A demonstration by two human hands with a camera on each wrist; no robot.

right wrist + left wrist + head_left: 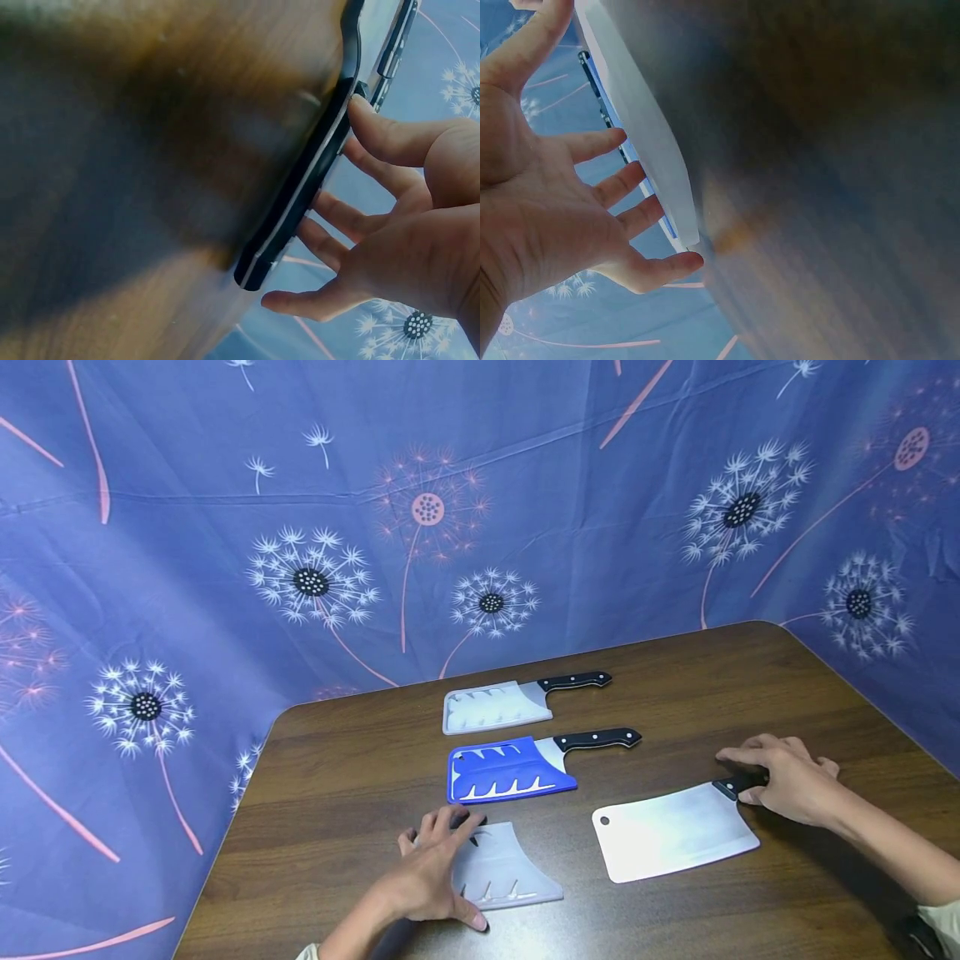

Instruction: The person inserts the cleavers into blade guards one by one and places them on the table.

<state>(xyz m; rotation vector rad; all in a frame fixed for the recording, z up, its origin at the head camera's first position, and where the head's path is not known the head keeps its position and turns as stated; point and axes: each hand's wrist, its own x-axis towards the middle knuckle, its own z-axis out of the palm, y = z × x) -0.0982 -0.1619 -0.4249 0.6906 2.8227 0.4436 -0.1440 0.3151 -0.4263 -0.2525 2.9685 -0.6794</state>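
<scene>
A bare cleaver [675,833] lies flat on the right side of the table, its blade pointing left. My right hand [798,779] is over its black handle [304,184], thumb at the blade end and fingers spread along it. To the left, a pale translucent blade cover [504,864] lies on the table. My left hand [427,878] spans its left end, with fingertips near the far edge and thumb by the near edge. In the left wrist view the fingers reach loosely toward the cover's side. Part of the cover is hidden under this hand.
Behind the pale cover lies a second cleaver with a black handle [600,739], its blade in a blue cover [510,770]. Farther back rests a third, in a white cover [495,707]. A blue dandelion-print cloth [570,527] hangs along the table's [337,760] far edge.
</scene>
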